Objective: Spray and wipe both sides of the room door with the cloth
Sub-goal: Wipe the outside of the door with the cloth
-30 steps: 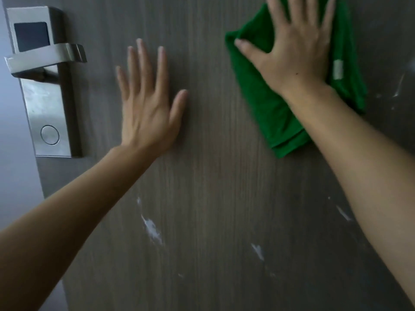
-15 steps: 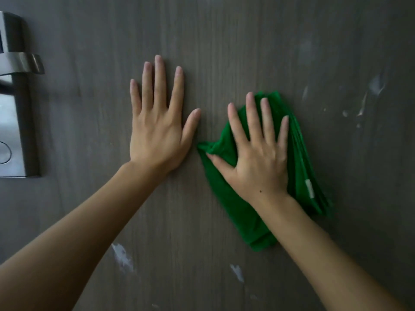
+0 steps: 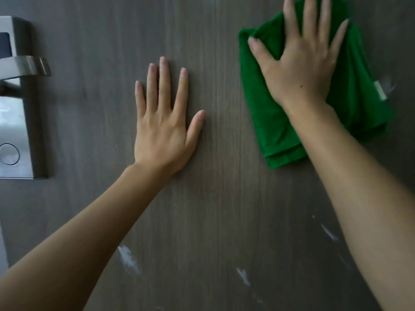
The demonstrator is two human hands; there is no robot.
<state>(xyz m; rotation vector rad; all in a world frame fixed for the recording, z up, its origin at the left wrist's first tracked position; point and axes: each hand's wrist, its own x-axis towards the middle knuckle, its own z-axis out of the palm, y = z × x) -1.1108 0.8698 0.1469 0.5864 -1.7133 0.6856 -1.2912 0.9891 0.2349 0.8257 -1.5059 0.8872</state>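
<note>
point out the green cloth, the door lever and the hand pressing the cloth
green cloth (image 3: 276, 122): head view, on its bare lower left fold.
door lever (image 3: 24, 66): head view, on the metal bar.
right hand (image 3: 301, 63): head view, on its back.

At my far left a brushed-metal lock plate (image 3: 16, 122) carries a lever handle (image 3: 24, 66) and a round button (image 3: 9, 154). Beyond it runs a pale strip (image 3: 3, 250), perhaps a wall. The light is dim and even.
</note>
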